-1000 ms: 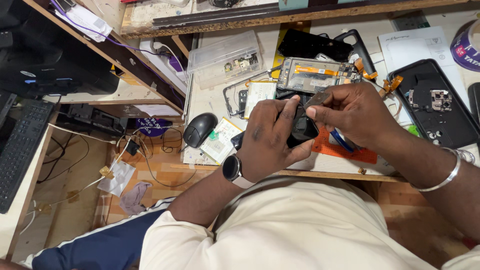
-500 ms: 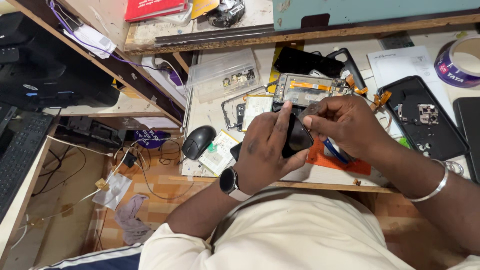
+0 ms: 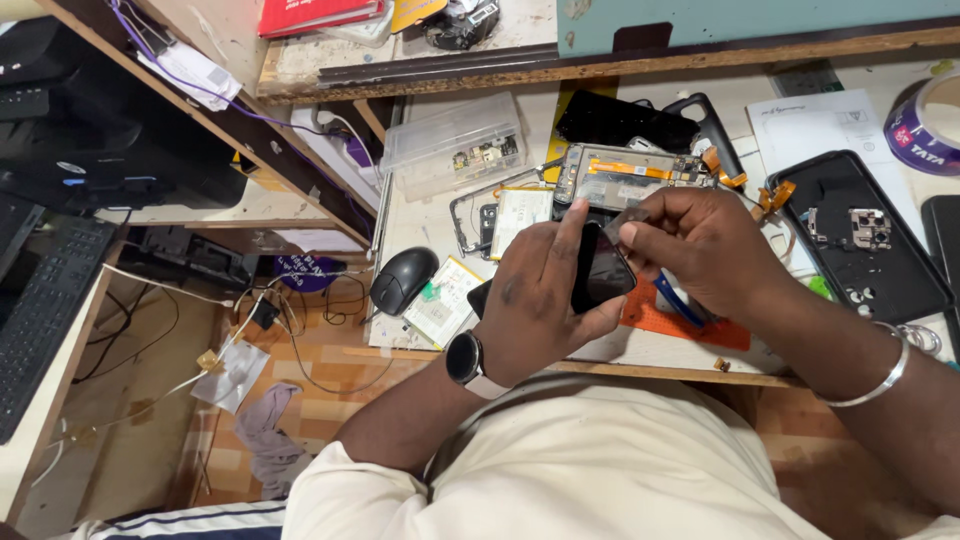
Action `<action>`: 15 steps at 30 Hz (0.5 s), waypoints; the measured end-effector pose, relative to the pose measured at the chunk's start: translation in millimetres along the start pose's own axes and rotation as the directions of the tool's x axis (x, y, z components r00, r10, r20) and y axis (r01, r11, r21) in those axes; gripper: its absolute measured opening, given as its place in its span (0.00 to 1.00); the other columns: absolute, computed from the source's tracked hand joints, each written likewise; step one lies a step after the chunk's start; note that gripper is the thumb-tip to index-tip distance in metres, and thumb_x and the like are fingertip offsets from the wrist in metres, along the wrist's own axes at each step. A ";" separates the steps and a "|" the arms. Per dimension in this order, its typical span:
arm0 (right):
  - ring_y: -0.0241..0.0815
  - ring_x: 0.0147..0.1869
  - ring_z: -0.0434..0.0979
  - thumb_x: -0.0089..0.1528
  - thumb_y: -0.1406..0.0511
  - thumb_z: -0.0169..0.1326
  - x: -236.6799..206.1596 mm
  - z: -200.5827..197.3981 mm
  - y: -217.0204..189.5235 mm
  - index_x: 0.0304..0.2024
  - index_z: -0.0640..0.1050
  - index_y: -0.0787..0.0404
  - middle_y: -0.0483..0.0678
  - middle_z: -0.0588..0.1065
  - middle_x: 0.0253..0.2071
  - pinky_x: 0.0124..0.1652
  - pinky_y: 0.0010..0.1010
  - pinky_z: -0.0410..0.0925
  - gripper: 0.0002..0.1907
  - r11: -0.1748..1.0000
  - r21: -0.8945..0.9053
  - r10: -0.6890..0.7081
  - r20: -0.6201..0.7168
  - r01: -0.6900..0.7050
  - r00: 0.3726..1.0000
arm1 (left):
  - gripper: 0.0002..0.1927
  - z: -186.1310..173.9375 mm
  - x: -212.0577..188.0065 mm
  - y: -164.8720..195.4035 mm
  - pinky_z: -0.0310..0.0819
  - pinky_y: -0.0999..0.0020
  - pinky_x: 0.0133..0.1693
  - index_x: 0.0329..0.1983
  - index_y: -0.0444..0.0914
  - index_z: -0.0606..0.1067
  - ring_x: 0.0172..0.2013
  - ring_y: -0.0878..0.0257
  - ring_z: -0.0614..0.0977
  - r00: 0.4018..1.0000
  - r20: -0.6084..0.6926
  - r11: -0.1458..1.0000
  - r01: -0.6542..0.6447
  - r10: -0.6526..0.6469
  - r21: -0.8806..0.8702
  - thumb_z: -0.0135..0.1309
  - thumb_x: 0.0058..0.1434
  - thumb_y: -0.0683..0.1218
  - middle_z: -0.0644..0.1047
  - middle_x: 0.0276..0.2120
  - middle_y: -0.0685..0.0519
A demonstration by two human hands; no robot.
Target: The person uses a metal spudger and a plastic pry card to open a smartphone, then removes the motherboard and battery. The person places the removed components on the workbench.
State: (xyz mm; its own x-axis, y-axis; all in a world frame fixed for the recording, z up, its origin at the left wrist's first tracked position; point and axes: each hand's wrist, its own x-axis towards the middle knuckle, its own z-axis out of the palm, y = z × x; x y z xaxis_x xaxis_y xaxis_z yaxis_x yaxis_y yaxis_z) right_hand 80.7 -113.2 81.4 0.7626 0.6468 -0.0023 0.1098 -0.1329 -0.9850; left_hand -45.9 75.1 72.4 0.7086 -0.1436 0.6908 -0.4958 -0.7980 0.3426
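My left hand point(image 3: 545, 290), with a watch on its wrist, grips a small black phone part point(image 3: 603, 272) with a glossy face, index finger stretched up along its edge. My right hand point(image 3: 700, 250), a metal bangle on that wrist, pinches a thin grey strip point(image 3: 628, 218) at the part's top corner. Just beyond the hands lies an opened phone frame point(image 3: 625, 175) with orange flex cables. An orange mat point(image 3: 690, 325) and a blue tool point(image 3: 678, 300) lie under my right hand.
A black mouse point(image 3: 403, 280) and a flat battery point(image 3: 445, 300) lie at the bench's left edge. A clear plastic box point(image 3: 455, 145) sits behind them. A black phone back cover point(image 3: 865, 235) and a tape roll point(image 3: 925, 120) lie right. A keyboard point(image 3: 45, 320) is far left.
The view has tilted slightly, so more of the shelf above shows. My left index finger has straightened up along the black part, and my right fingers now pinch a thin strip at its top.
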 end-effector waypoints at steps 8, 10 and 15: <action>0.30 0.27 0.70 0.64 0.67 0.60 -4.7 4.3 3.4 0.33 0.80 0.67 0.45 0.75 0.24 0.27 0.23 0.65 0.08 0.999 -0.037 -0.002 0.004 0.002 1.000 | 0.50 2.1 -1.2 3.3 0.75 0.52 0.54 0.74 0.28 0.55 0.50 0.46 0.77 1.000 -0.015 0.999 -0.026 0.026 -0.030 0.70 0.57 0.52 0.73 0.49 0.40; 0.29 0.27 0.71 0.63 0.67 0.60 -4.9 5.0 0.6 0.34 0.81 0.67 0.45 0.75 0.24 0.27 0.22 0.65 0.07 1.000 -0.027 0.008 -0.005 -0.009 1.000 | 0.50 1.6 -0.6 3.1 0.75 0.52 0.53 0.73 0.28 0.56 0.50 0.46 0.77 0.999 -0.020 0.999 -0.027 0.027 -0.027 0.70 0.57 0.52 0.73 0.50 0.40; 0.30 0.27 0.75 0.62 0.65 0.60 -4.8 3.7 -7.7 0.35 0.81 0.66 0.45 0.78 0.25 0.28 0.22 0.70 0.08 0.997 -0.077 0.028 -0.039 -0.031 0.999 | 0.49 0.4 0.0 2.0 0.76 0.52 0.53 0.73 0.27 0.56 0.50 0.46 0.78 1.000 -0.031 0.999 -0.001 0.000 -0.043 0.69 0.57 0.52 0.73 0.51 0.39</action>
State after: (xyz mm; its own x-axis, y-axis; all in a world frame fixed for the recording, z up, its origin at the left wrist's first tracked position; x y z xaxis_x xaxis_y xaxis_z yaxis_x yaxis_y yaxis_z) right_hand 73.9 -112.4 88.3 0.7896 0.6132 -0.0232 0.1351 -0.2107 -0.9682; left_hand -46.7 73.3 72.8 0.6930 -0.1252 0.7100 -0.5178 -0.7716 0.3694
